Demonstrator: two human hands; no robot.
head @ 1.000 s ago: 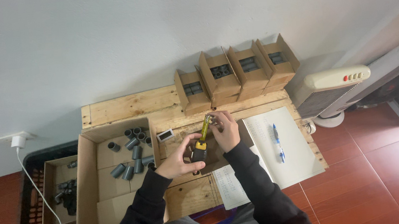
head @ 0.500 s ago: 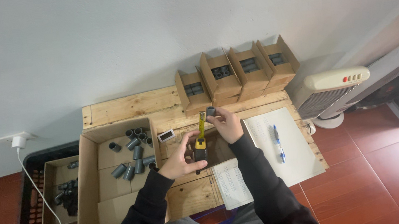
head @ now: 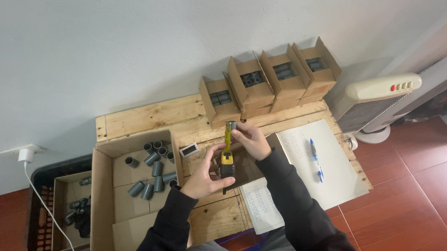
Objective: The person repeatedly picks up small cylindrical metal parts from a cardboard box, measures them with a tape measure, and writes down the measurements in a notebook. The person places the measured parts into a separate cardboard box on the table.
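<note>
Your left hand (head: 202, 177) grips the yellow tape measure (head: 227, 165); your right hand (head: 250, 140) pinches a grey pipe piece (head: 231, 126), now lifted nearer the four small boxes (head: 268, 80).

- Left of the left hand's (head: 205, 177) grip on the tape measure (head: 227, 166): an open carton (head: 106, 208) of grey tubes (head: 151, 170) blocks low passes.
- Beyond the right hand (head: 250, 141): four small boxes (head: 268, 83) wall the bench (head: 146, 116) edge.
- Right: flat papers (head: 337, 169) and a pen (head: 315, 157); room above.
</note>
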